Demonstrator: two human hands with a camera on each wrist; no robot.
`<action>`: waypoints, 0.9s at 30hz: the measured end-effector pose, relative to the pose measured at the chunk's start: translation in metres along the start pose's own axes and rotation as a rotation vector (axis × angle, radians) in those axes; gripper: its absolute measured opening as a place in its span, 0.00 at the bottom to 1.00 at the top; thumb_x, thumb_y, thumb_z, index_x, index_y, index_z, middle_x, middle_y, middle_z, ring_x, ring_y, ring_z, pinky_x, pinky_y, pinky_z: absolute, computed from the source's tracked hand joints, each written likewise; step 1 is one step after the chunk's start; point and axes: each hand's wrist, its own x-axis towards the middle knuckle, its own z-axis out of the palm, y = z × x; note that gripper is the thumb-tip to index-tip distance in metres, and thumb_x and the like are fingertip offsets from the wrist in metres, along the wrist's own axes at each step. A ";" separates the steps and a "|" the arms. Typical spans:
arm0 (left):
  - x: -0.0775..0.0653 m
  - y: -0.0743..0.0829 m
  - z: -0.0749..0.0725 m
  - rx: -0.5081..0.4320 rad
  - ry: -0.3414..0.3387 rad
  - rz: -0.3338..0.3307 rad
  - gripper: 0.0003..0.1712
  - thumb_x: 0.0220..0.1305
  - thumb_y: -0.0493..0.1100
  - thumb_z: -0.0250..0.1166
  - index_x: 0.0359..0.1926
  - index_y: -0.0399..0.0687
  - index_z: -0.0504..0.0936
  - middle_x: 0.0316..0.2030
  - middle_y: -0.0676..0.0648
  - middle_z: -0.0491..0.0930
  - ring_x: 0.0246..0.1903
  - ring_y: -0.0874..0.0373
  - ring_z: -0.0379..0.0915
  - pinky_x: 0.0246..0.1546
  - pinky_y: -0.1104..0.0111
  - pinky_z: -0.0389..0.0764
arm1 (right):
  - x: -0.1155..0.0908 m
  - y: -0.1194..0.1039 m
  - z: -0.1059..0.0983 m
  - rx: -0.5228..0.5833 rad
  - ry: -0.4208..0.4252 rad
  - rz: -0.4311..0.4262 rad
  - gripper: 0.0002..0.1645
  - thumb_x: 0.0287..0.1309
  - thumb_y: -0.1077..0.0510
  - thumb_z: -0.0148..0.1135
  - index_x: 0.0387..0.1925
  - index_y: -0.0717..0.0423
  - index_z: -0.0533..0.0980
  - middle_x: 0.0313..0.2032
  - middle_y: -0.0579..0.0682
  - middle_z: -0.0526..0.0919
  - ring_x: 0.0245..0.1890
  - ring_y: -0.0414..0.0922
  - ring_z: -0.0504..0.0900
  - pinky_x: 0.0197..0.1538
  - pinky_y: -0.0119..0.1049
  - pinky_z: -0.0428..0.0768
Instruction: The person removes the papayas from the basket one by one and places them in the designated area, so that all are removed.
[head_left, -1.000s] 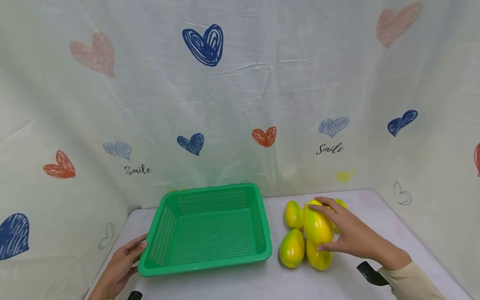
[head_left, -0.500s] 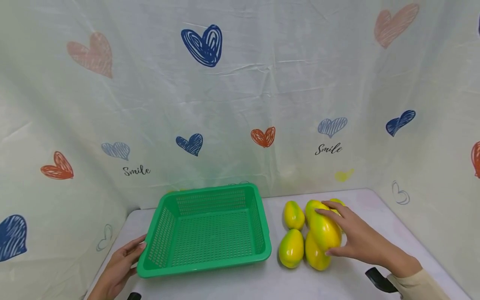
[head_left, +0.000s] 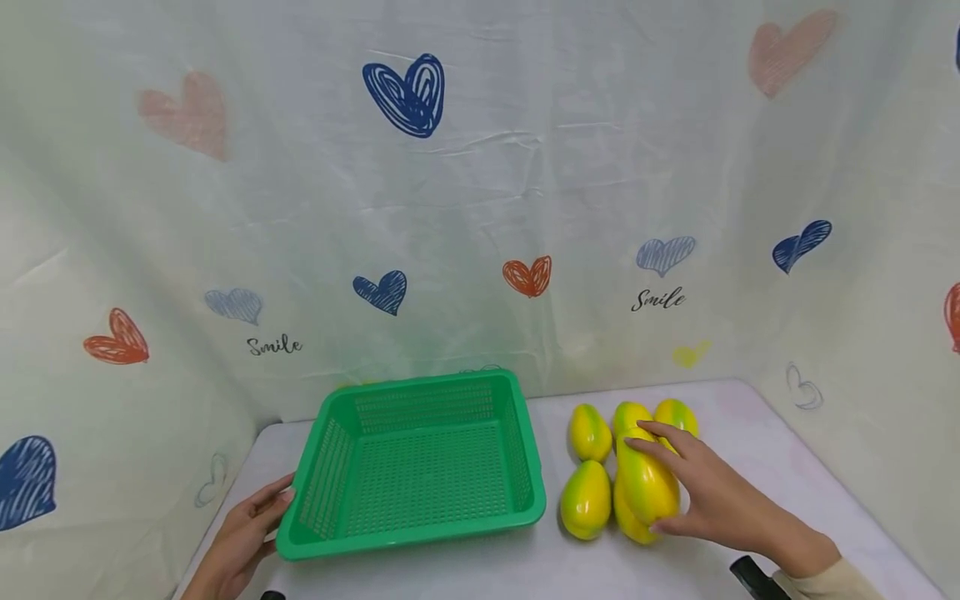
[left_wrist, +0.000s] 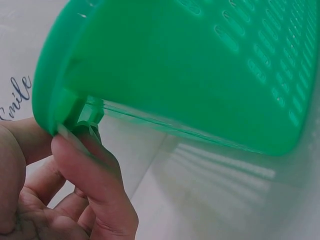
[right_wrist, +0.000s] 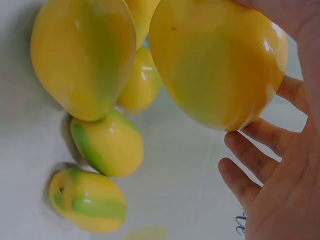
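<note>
My left hand (head_left: 243,533) pinches the left rim of a green plastic basket (head_left: 408,533); in the left wrist view the thumb and fingers (left_wrist: 92,170) meet at the rim. Nothing lies inside the basket. Over at the right, my right hand (head_left: 720,492) grips a yellow-green mango (head_left: 647,483) between thumb and fingers. This mango is held above another mango (head_left: 630,521), partly covering it. Around it lie several more mangoes, among them one near the front (head_left: 587,500) and one further back (head_left: 590,433). The right wrist view shows the held mango (right_wrist: 215,65) apart from the others.
Everything stands on a white-covered table (head_left: 465,575). A pale curtain (head_left: 465,200) printed with hearts hangs behind and at both sides. The basket's right rim stands close to the left mangoes. At the back right, a mango (head_left: 677,417) lies beyond my fingers.
My right hand first shifted right with the mango, then came slightly down and nearer, showing more of the back mangoes. The left hand and basket have stayed in place.
</note>
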 end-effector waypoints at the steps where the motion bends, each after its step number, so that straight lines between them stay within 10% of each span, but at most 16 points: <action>1: 0.000 -0.001 0.000 0.003 -0.002 -0.003 0.37 0.84 0.46 0.55 0.82 0.33 0.53 0.59 0.36 0.80 0.42 0.60 0.81 0.47 0.58 0.85 | 0.000 -0.001 0.002 -0.019 0.011 -0.020 0.62 0.30 0.45 0.93 0.72 0.41 0.73 0.72 0.55 0.69 0.64 0.59 0.76 0.56 0.64 0.82; 5: -0.001 -0.004 -0.001 -0.004 -0.009 -0.012 0.39 0.84 0.49 0.56 0.82 0.34 0.52 0.68 0.30 0.70 0.43 0.61 0.80 0.47 0.59 0.85 | 0.002 -0.005 0.010 -0.044 0.033 -0.071 0.64 0.29 0.44 0.92 0.73 0.40 0.72 0.72 0.53 0.70 0.63 0.55 0.77 0.55 0.60 0.84; 12: -0.001 -0.007 -0.004 -0.029 -0.018 0.000 0.39 0.84 0.48 0.56 0.83 0.34 0.52 0.50 0.55 0.82 0.41 0.63 0.80 0.44 0.61 0.85 | 0.006 -0.016 0.019 -0.011 0.012 -0.082 0.63 0.32 0.43 0.91 0.74 0.38 0.71 0.72 0.53 0.70 0.63 0.54 0.76 0.56 0.58 0.84; 27: 0.001 -0.002 -0.003 -0.033 -0.033 -0.007 0.39 0.84 0.46 0.55 0.83 0.34 0.51 0.47 0.57 0.83 0.41 0.64 0.81 0.44 0.61 0.86 | -0.002 -0.016 0.018 -0.034 0.019 -0.048 0.64 0.30 0.44 0.92 0.73 0.38 0.71 0.72 0.53 0.70 0.62 0.54 0.77 0.54 0.59 0.85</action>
